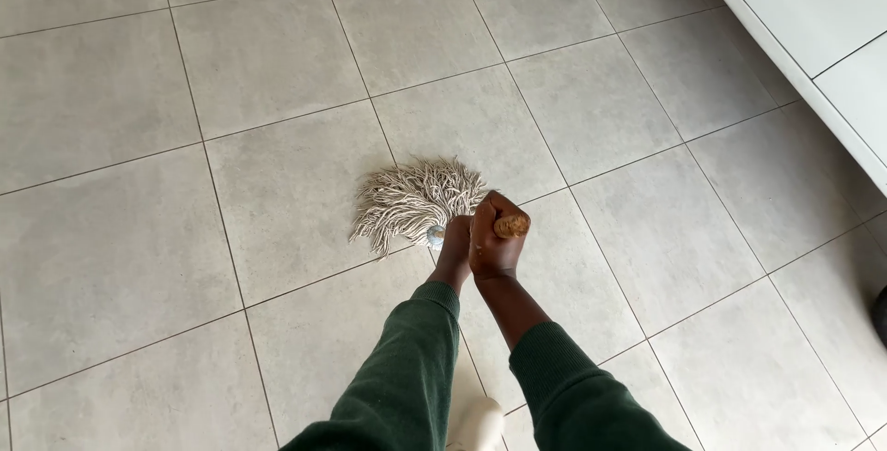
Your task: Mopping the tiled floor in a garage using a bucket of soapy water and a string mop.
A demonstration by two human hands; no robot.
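String mop head (pixel 416 201): on grey tiled floor (pixel 120 248), strands splayed up-left. Wooden handle (pixel 511 225): seen end-on, long axis running toward camera. Right hand (pixel 494 246) wrapped around handle top; left hand (pixel 455 246) gripping just below.

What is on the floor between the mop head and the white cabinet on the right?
Nothing: in the head view, only bare grey floor tiles lie between the string mop head and the white cabinet.
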